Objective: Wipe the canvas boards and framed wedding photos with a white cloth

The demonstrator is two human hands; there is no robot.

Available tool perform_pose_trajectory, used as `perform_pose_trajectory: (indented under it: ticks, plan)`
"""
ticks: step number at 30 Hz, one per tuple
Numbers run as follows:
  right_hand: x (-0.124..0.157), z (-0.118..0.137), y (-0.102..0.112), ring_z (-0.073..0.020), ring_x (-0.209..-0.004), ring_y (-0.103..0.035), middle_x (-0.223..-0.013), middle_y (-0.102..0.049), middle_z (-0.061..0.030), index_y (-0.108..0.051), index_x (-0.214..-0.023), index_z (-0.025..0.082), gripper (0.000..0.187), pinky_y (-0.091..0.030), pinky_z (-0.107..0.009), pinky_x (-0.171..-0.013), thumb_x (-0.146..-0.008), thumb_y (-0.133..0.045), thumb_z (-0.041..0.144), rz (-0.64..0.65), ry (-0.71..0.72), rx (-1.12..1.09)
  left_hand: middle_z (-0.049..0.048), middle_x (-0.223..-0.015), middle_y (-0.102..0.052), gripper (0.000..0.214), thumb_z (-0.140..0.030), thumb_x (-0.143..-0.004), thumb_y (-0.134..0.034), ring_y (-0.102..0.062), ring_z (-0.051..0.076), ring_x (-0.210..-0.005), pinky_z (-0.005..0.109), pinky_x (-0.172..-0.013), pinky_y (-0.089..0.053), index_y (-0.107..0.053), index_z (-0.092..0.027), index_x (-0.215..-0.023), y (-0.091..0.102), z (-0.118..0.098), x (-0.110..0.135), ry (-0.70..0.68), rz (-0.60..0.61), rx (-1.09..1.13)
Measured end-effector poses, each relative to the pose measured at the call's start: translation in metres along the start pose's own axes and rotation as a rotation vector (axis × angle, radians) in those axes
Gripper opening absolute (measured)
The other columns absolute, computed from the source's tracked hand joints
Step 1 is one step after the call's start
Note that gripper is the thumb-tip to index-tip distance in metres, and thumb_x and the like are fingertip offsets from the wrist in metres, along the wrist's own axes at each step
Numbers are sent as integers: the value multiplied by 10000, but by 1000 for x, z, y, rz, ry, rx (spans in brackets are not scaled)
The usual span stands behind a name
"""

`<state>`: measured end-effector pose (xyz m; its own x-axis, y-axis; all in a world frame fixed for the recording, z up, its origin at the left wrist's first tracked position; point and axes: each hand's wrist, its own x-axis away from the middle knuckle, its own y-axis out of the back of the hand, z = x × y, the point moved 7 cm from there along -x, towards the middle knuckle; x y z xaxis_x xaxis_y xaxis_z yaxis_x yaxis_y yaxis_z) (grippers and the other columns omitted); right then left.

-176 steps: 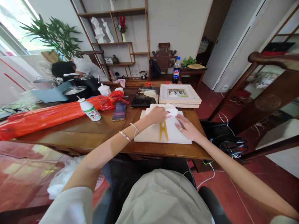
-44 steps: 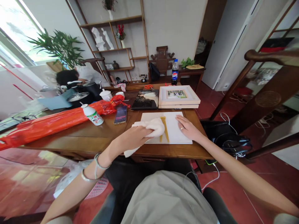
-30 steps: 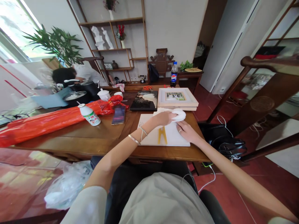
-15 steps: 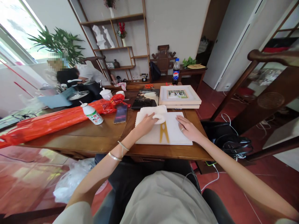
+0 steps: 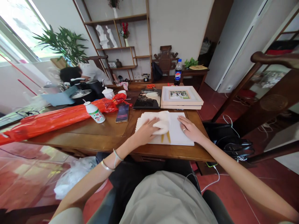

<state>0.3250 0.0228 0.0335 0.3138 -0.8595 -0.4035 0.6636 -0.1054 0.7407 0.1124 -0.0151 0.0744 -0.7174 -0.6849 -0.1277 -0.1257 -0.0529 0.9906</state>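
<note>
A white board [image 5: 178,133] with a yellow stand [image 5: 165,137] lies flat on the wooden table [image 5: 93,137] in front of me. My left hand [image 5: 146,131] presses a white cloth [image 5: 161,121] onto the board's left half, fingers closed over it. My right hand [image 5: 189,129] rests flat on the board's right side, fingers spread, with a ring on one finger. The cloth covers the upper part of the yellow stand.
Behind the board lie a white picture frame [image 5: 181,96] and a dark picture [image 5: 148,99]. A phone [image 5: 122,113], a white bottle [image 5: 94,112] and a long red plastic bag [image 5: 53,119] lie to the left. Another person [image 5: 77,72] sits at the far left. A black bag [image 5: 230,141] stands at the right.
My left hand has drawn the cloth back toward me across the board, from its far edge to its middle. My right hand has stayed flat on the board's right side.
</note>
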Motion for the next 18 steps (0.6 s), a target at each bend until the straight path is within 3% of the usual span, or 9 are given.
perform_pose_trajectory:
  ticks: [4,8,12,18]
  plan:
    - [0,0,0,-259,-1403,-352,-1463,-470,-78,-546,-1345,192,461,-259,-492,-1192,-926,-408,324,8,-14,5,182,-1503,-358,357,-106,-920,-400,-269,314,-1425,532,-1128,-302,-567,-109,-1235,-8,45,-24,6,-41,-51]
    - [0,0,0,-263,-1405,-347,-1469,-463,-76,-539,-1352,198,464,-255,-507,-1190,-929,-401,331,7,-18,0,170,-1465,-424,360,-90,-901,-424,-275,308,-1423,522,-1133,-298,-571,-117,-1228,-12,60,-34,-5,-28,-140]
    - [0,0,-1,-260,-1409,-340,-1475,-453,-82,-531,-1358,186,472,-252,-505,-1189,-928,-391,320,25,-23,7,174,-1467,-419,357,-70,-884,-451,-290,315,-1417,531,-1121,-313,-585,-104,-1213,-11,40,-22,-9,32,-198]
    - [-1,2,0,-260,-1408,-341,-1469,-460,-89,-543,-1346,168,467,-257,-488,-1191,-923,-397,303,30,-29,23,130,-1517,-355,300,-106,-872,-509,-249,327,-1431,537,-1138,-284,-653,-160,-1130,-3,-21,34,-68,92,-176]
